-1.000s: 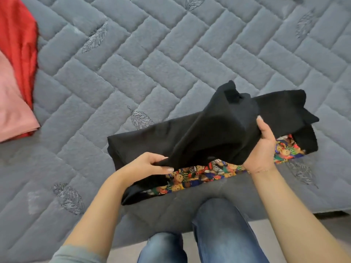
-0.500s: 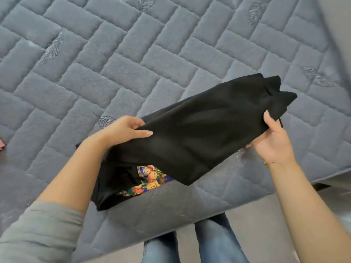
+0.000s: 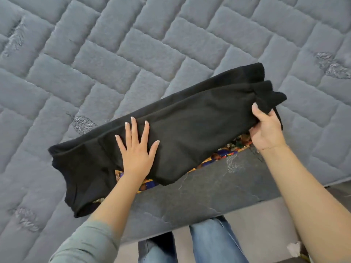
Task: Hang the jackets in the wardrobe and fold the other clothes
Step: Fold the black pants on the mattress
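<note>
Jeans (image 3: pixel 214 242) stand at the near edge of the mattress (image 3: pixel 133 54). The left hand (image 3: pixel 135 149) lies flat on the black garment (image 3: pixel 190 133), fingers straight and spread. The right hand (image 3: pixel 266 126) grips the garment's right end, fingers curled on the fabric. The folded garment lies diagonally near the mattress edge, with a coloured print (image 3: pixel 218 156) showing beneath.

One black garment (image 3: pixel 190 130) is counted, laid folded under the two hands: one left hand (image 3: pixel 135 149) spread flat on it, one right hand (image 3: pixel 266 128) closed around its far end. One strip of colourful printed fabric (image 3: pixel 224 154) is seen between the hands, below the black edge. One quilted grey mattress (image 3: pixel 133 54) is counted beneath everything.
</note>
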